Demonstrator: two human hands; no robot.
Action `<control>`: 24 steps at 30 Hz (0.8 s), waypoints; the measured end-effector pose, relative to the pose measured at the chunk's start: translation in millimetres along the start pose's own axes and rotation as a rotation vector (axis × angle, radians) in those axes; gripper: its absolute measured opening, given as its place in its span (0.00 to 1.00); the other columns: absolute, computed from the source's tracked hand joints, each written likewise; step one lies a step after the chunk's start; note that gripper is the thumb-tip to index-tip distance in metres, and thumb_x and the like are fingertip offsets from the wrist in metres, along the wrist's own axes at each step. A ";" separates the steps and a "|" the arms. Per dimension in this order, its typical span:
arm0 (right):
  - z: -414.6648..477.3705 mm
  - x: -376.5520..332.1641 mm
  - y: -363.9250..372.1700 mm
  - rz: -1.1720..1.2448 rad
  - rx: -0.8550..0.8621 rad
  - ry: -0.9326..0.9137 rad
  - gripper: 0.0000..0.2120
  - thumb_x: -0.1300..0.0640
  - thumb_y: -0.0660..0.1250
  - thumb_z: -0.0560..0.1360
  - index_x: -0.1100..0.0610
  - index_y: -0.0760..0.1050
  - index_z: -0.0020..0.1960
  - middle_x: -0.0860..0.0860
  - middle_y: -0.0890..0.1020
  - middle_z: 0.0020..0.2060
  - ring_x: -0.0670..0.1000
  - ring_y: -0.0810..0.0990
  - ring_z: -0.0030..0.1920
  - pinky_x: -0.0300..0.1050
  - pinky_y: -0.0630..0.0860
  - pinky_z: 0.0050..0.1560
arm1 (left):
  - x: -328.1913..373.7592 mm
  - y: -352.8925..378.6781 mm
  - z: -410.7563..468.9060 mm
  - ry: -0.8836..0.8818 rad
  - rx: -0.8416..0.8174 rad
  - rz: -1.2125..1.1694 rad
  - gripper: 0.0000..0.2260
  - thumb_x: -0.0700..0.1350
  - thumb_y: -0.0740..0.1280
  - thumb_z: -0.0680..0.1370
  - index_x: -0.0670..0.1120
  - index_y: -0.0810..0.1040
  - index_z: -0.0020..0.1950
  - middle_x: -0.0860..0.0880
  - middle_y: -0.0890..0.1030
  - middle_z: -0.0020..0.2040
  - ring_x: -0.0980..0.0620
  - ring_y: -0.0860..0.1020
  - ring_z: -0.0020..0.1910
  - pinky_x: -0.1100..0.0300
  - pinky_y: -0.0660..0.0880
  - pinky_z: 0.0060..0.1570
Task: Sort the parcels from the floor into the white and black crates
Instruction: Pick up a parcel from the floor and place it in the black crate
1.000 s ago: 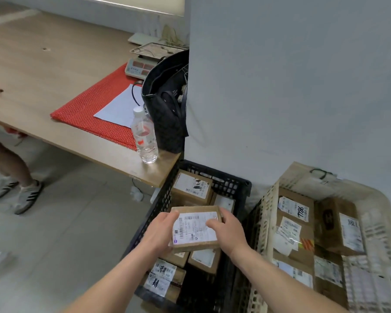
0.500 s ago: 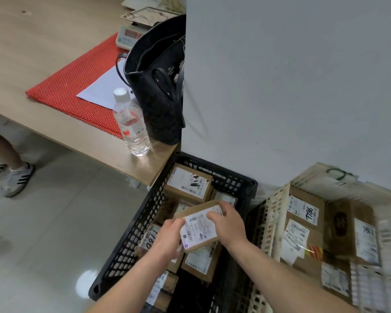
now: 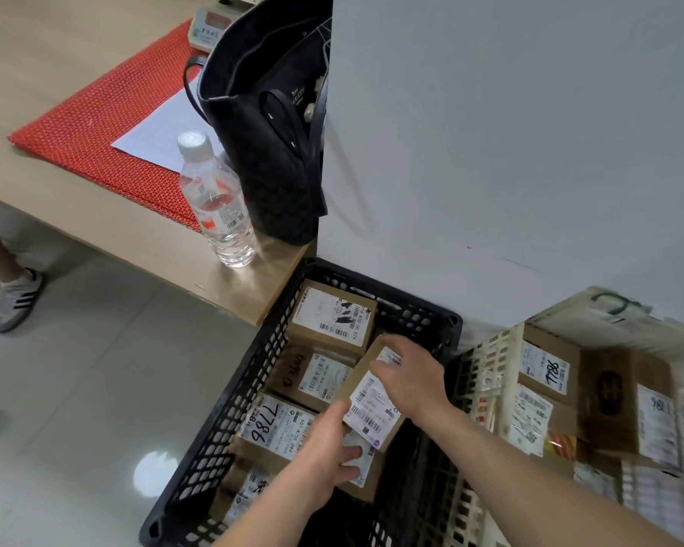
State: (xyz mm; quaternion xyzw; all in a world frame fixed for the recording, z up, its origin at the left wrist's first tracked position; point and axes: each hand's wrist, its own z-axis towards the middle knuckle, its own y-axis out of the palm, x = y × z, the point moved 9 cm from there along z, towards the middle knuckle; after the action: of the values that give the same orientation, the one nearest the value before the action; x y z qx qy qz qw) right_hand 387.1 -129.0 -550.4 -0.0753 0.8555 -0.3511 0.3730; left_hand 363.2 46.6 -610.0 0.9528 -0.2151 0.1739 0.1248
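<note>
A small brown parcel [image 3: 372,404] with a white label sits tilted inside the black crate [image 3: 230,412], on top of other labelled boxes. My left hand [image 3: 332,448] grips its near lower edge, fingers curled under it. My right hand [image 3: 411,380] holds its far right side, fingers over the top corner. Several other parcels lie in the black crate, one marked 7786 [image 3: 273,426]. The white crate [image 3: 490,388] stands to the right, packed with brown parcels [image 3: 545,369].
A wooden table [image 3: 135,238] overhangs the black crate's far left corner, with a water bottle [image 3: 216,199], a black handbag [image 3: 269,112] and a red mat [image 3: 107,116]. A white wall [image 3: 510,132] rises behind both crates. Another person's shoe [image 3: 14,300] is on the floor at left.
Both hands have lowered the parcel into the black crate and tilted it onto the boxes inside. My view has dropped closer to the crates.
</note>
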 end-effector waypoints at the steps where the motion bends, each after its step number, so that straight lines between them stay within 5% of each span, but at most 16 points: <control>1: 2.4 -0.2 -0.1 -0.020 -0.005 -0.012 0.29 0.42 0.65 0.71 0.46 0.73 0.72 0.44 0.77 0.69 0.49 0.71 0.72 0.58 0.60 0.77 | -0.7 1.7 2.1 -0.008 -0.002 -0.001 0.22 0.60 0.54 0.82 0.55 0.71 0.73 0.49 0.75 0.71 0.44 0.78 0.60 0.50 0.77 0.49; 5: 13.9 0.3 0.8 -0.171 -0.028 -0.045 0.30 0.42 0.64 0.73 0.45 0.70 0.75 0.45 0.73 0.73 0.50 0.63 0.77 0.60 0.52 0.79 | 5.0 12.5 2.0 -0.028 -0.054 -0.042 0.20 0.60 0.54 0.83 0.54 0.73 0.71 0.48 0.75 0.70 0.41 0.76 0.63 0.47 0.75 0.58; 8: 21.9 0.0 2.4 -0.267 -0.074 -0.068 0.32 0.43 0.65 0.77 0.45 0.64 0.80 0.47 0.60 0.81 0.50 0.48 0.83 0.59 0.42 0.80 | 11.3 24.9 4.1 -0.049 -0.116 -0.120 0.17 0.60 0.56 0.83 0.52 0.76 0.64 0.52 0.77 0.64 0.41 0.76 0.64 0.43 0.73 0.63; 10: 24.6 0.5 2.6 -0.299 -0.106 -0.093 0.34 0.44 0.65 0.77 0.45 0.61 0.81 0.47 0.54 0.83 0.49 0.44 0.83 0.59 0.41 0.80 | 12.7 36.3 10.2 -0.070 -0.169 -0.199 0.24 0.59 0.56 0.83 0.50 0.67 0.76 0.50 0.69 0.75 0.39 0.68 0.74 0.39 0.67 0.70; 13: 21.0 3.4 4.8 -0.360 -0.158 -0.132 0.34 0.46 0.64 0.78 0.46 0.60 0.82 0.49 0.50 0.84 0.50 0.41 0.83 0.58 0.40 0.81 | 14.8 55.6 22.5 -0.079 -0.250 -0.294 0.29 0.57 0.54 0.84 0.54 0.48 0.83 0.51 0.52 0.83 0.40 0.54 0.81 0.36 0.57 0.75; 19: 18.1 7.3 6.1 -0.375 -0.232 -0.142 0.33 0.52 0.64 0.78 0.46 0.61 0.81 0.51 0.51 0.84 0.50 0.44 0.83 0.55 0.41 0.81 | 23.1 67.8 42.1 -0.067 -0.298 -0.319 0.27 0.49 0.52 0.83 0.50 0.54 0.83 0.47 0.59 0.82 0.41 0.56 0.80 0.34 0.53 0.76; 24: 13.8 7.5 11.8 -0.320 -0.274 -0.126 0.32 0.54 0.64 0.78 0.46 0.61 0.81 0.51 0.53 0.83 0.50 0.47 0.83 0.55 0.45 0.82 | 25.7 61.1 34.8 -0.085 -0.266 -0.185 0.27 0.57 0.52 0.84 0.54 0.53 0.83 0.49 0.60 0.81 0.41 0.59 0.79 0.33 0.54 0.75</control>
State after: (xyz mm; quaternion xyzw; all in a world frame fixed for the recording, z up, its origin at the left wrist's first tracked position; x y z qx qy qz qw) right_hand 392.8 -130.7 -569.1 -0.2817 0.8474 -0.2809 0.3517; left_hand 367.0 -27.3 -621.7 0.9501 -0.1528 0.0911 0.2561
